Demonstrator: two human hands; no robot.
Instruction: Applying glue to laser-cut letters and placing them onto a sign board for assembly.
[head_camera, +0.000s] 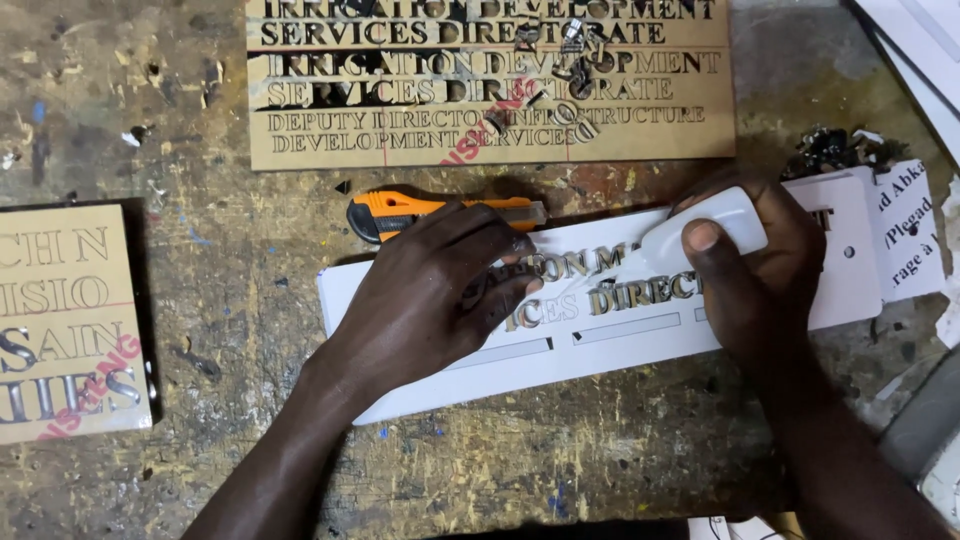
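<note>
Right hand (755, 265) fingers closed around a small white glue tube (700, 228), nozzle aimed down-left. Left hand (430, 290) fingers spread flat, gripping nothing, pinning the white sign plate (610, 350). Two rows of metallic letters (640, 292) partly laid, by the look about midway; slots below unfilled. Plate's long axis left-right, slightly tilted, on the tabletop (560, 460). Orange utility knife (400, 212) just behind.

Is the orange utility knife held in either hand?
No. The orange utility knife lies on the bench above the left hand, while the right hand holds a white squeeze bottle.
</note>
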